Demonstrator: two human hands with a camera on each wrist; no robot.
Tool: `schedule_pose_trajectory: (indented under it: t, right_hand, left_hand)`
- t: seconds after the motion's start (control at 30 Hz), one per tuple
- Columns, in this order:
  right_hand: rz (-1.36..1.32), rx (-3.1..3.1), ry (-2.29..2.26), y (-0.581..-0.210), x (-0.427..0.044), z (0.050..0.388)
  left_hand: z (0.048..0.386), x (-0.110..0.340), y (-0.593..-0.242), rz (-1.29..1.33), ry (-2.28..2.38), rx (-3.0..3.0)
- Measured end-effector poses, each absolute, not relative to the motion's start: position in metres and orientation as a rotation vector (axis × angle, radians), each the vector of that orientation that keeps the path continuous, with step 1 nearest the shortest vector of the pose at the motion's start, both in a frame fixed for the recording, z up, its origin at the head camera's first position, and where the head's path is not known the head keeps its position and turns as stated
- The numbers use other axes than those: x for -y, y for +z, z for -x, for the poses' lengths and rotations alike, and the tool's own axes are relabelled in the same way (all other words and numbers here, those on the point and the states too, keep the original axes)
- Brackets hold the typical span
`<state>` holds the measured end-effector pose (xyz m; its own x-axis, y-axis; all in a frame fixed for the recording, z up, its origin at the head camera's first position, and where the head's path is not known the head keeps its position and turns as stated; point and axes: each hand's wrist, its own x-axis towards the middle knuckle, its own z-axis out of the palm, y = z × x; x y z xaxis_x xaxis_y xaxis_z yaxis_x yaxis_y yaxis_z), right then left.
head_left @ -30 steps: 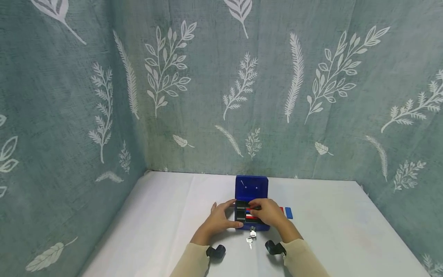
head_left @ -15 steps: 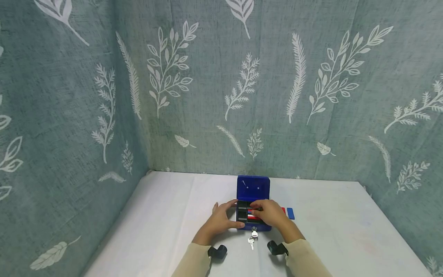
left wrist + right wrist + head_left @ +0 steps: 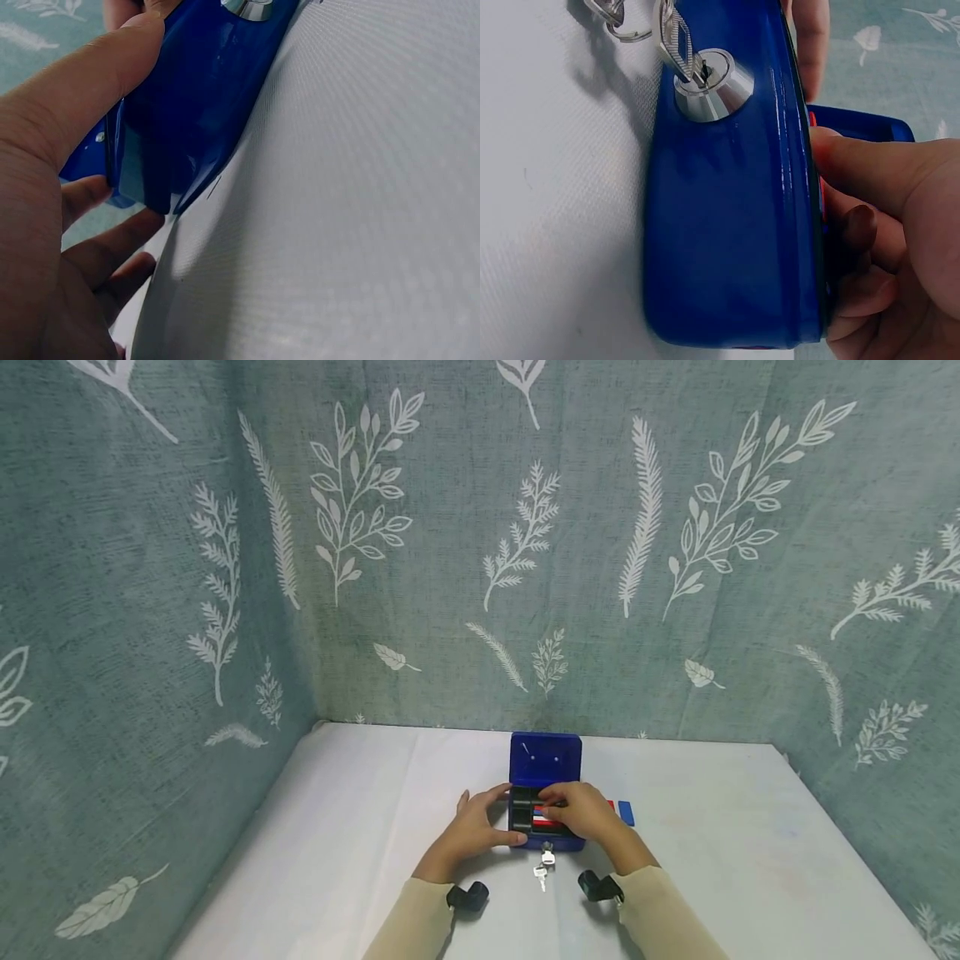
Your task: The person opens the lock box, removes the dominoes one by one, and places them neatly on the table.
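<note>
Blue cash box (image 3: 720,225) sits mid-table, lid (image 3: 545,758) up. Coloured strips (image 3: 547,822), red and white showing, lie in its black tray (image 3: 521,820), partly under my right hand (image 3: 591,812). That hand's fingers are curled over the tray, thumb tip against something red at the rim; can't tell if anything is pinched. Left hand (image 3: 474,828) is spread wide at the box's left end, thumb on the front rim, forefinger by the back corner: bracing, not clamped. Box looks like painted metal: stiff, glossy, likely slippery, moderately heavy. I'd hold it low by both end walls, not the lid. Strips look thin and light; take by the long edges. Key (image 3: 673,41) in the lock (image 3: 712,105), spare key (image 3: 541,877) dangling: snag risk. Blue flat piece (image 3: 626,813) right of the box on the white table (image 3: 360,810).
</note>
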<state>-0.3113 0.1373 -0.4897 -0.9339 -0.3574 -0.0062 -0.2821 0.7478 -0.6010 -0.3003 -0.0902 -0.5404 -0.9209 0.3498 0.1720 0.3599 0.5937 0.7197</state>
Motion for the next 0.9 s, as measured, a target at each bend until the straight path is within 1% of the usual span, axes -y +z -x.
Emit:
schedule_pose_trajectory:
  t: [0.57,0.9]
  right_hand:
    - [0.520,-2.823,-0.997,-0.4887,-0.1370,0.3137]
    - [0.515,-2.847,-1.066,-0.4895,-0.1393,0.3126]
  left_hand:
    - [0.3005,0.0910,-0.5411,0.583,-1.260,2.810]
    - [0.3015,0.0897,-0.5421,0.613,-1.248,2.805]
